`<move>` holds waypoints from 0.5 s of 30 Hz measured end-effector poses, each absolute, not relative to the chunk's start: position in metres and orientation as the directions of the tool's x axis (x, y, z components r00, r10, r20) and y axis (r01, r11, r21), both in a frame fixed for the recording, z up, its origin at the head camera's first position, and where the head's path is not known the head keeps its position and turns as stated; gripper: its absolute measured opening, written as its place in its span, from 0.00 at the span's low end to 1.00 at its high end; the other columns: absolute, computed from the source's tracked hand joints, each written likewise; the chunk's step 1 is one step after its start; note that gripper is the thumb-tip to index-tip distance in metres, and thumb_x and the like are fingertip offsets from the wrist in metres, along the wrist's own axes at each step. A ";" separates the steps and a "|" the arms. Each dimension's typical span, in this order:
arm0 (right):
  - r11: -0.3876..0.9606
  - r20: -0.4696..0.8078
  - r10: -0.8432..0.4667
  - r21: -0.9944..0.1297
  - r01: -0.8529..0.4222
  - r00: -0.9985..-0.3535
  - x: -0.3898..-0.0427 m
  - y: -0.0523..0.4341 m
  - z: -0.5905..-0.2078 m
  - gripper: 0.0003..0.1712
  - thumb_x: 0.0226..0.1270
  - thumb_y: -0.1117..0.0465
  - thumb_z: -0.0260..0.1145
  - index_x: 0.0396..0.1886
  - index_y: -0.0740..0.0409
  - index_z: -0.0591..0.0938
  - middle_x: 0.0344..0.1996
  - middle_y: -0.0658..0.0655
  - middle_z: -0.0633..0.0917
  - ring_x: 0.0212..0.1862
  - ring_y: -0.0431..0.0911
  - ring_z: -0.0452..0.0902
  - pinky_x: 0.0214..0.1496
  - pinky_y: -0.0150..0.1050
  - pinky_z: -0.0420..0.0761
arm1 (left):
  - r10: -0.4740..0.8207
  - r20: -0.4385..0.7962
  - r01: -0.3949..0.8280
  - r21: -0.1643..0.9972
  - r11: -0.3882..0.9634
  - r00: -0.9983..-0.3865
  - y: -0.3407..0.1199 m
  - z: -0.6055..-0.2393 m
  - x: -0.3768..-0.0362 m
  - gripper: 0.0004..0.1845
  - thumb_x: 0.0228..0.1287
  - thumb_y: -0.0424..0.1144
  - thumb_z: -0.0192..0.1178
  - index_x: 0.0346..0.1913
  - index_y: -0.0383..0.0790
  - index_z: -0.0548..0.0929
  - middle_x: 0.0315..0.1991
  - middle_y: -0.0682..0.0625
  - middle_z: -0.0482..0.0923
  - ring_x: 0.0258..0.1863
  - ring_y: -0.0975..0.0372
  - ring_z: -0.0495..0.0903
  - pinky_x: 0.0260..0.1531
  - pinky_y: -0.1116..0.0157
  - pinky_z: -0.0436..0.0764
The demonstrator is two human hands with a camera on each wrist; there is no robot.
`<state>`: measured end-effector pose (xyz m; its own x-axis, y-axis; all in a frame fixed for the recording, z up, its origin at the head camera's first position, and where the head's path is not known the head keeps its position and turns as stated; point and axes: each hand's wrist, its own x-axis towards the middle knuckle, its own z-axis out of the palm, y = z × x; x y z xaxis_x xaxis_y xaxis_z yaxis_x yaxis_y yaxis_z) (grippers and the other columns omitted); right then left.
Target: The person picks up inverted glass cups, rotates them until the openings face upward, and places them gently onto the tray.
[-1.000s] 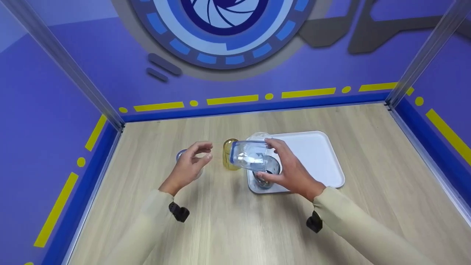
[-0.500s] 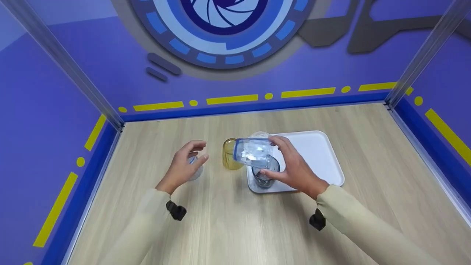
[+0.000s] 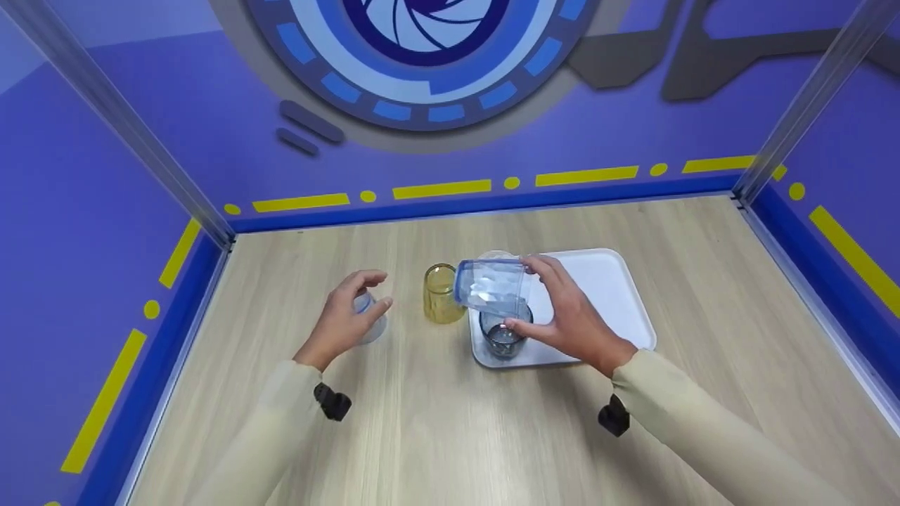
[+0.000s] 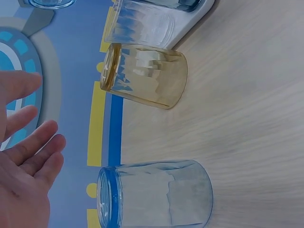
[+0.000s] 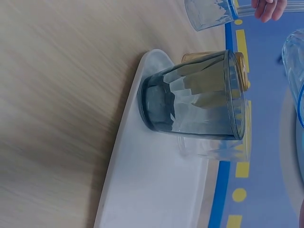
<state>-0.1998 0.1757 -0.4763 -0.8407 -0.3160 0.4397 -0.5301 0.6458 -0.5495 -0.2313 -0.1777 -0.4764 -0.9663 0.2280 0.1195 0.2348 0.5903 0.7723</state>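
Note:
My right hand (image 3: 529, 295) grips a clear blue-rimmed glass (image 3: 491, 287) on its side, mouth to the left, held above a dark grey glass (image 3: 503, 339) that stands on the white tray (image 3: 605, 288). In the right wrist view the grey glass (image 5: 194, 97) stands at the tray's (image 5: 152, 190) near corner. My left hand (image 3: 365, 295) curves over a second blue-rimmed glass (image 3: 370, 325) standing on the table. The left wrist view shows that hand (image 4: 26, 166) open beside this glass (image 4: 156, 195), not touching it.
A yellow glass (image 3: 441, 302) stands on the wooden table between the hands, just left of the tray. A clear glass (image 3: 496, 257) sits on the tray behind the held one. Blue walls with metal corner posts enclose the table on three sides.
The right hand has carried the tilted glass slightly up and to the right. The left hand has drifted left and lower, closing in on the glass on the table.

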 end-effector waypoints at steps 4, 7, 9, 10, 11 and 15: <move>0.654 0.434 -0.311 -0.548 -0.521 -0.846 -0.200 0.177 -0.476 0.51 0.52 0.37 0.72 0.72 0.47 0.61 0.66 0.51 0.68 0.63 0.44 0.69 0.67 0.50 0.73 | 0.221 0.104 0.223 0.746 0.627 -0.970 -0.178 -0.476 -0.232 0.23 0.65 0.43 0.62 0.62 0.46 0.74 0.61 0.48 0.74 0.63 0.55 0.70 0.67 0.51 0.69; 0.657 0.432 -0.309 -0.547 -0.519 -0.847 -0.201 0.178 -0.476 0.51 0.52 0.38 0.73 0.72 0.48 0.61 0.66 0.52 0.68 0.63 0.45 0.69 0.67 0.51 0.73 | 0.210 0.083 0.205 0.717 0.667 -0.974 -0.178 -0.475 -0.231 0.24 0.65 0.44 0.62 0.63 0.47 0.73 0.63 0.50 0.72 0.65 0.56 0.69 0.68 0.50 0.67; 0.662 0.436 -0.308 -0.541 -0.519 -0.846 -0.201 0.178 -0.476 0.51 0.52 0.38 0.73 0.72 0.47 0.61 0.66 0.52 0.68 0.63 0.46 0.69 0.67 0.51 0.73 | 0.203 0.071 0.194 0.696 0.691 -0.977 -0.179 -0.476 -0.231 0.25 0.65 0.45 0.63 0.63 0.48 0.72 0.65 0.51 0.70 0.67 0.55 0.67 0.68 0.48 0.67; 0.659 0.442 -0.309 -0.539 -0.525 -0.842 -0.201 0.178 -0.476 0.51 0.52 0.38 0.73 0.72 0.47 0.61 0.66 0.52 0.68 0.63 0.47 0.70 0.67 0.51 0.73 | 0.199 0.065 0.189 0.686 0.703 -0.978 -0.179 -0.476 -0.231 0.25 0.65 0.45 0.63 0.64 0.48 0.72 0.66 0.50 0.69 0.68 0.54 0.66 0.68 0.47 0.67; 0.657 0.450 -0.311 -0.535 -0.532 -0.837 -0.201 0.179 -0.477 0.51 0.52 0.39 0.73 0.72 0.47 0.61 0.66 0.52 0.68 0.63 0.48 0.70 0.67 0.51 0.73 | 0.194 0.060 0.183 0.675 0.714 -0.979 -0.179 -0.476 -0.231 0.25 0.65 0.45 0.63 0.64 0.49 0.72 0.66 0.50 0.68 0.68 0.54 0.66 0.68 0.47 0.67; 0.653 0.474 -0.315 -0.520 -0.550 -0.822 -0.202 0.181 -0.478 0.51 0.51 0.40 0.74 0.72 0.47 0.61 0.65 0.52 0.69 0.62 0.47 0.70 0.66 0.50 0.74 | 0.185 0.051 0.174 0.642 0.747 -0.981 -0.182 -0.478 -0.232 0.25 0.65 0.44 0.62 0.64 0.49 0.72 0.68 0.49 0.66 0.69 0.53 0.64 0.68 0.46 0.66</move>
